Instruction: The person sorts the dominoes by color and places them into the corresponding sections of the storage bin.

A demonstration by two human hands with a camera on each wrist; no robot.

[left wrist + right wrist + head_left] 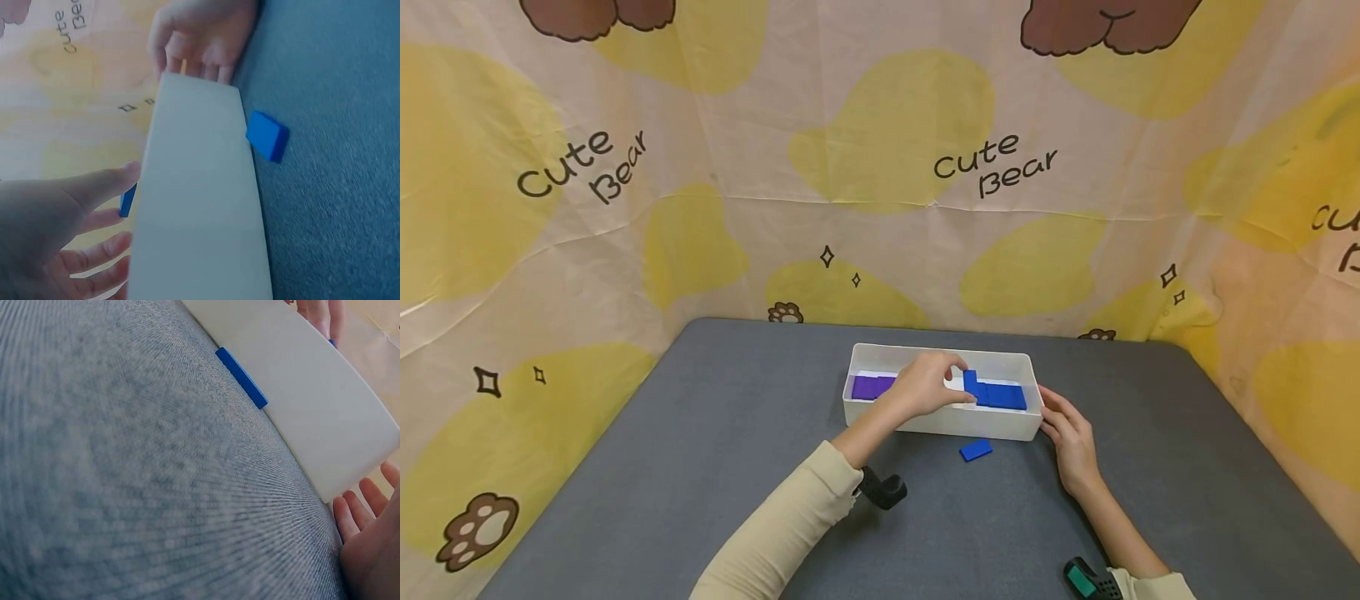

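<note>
A long white box [970, 424] holds several flat blue blocks [1006, 397], domino-like in shape, at its right part and purple blocks [869, 387] at its left. My left hand [925, 385] reaches over the near wall and pinches a blue block [970, 383] between thumb and forefinger. That block [127, 201] shows at the fingertips in the left wrist view too. At the box's right end my right hand [1075, 446] rests its extended fingers [374, 497] against the wall. One more blue block [976, 450] lies on the table in front of the box.
A grey cloth covers the table [700, 483]. Behind it hangs a patterned curtain [887, 167] with bear prints. Black straps sit on both wrists, the right one carrying a green-faced device [1081, 578].
</note>
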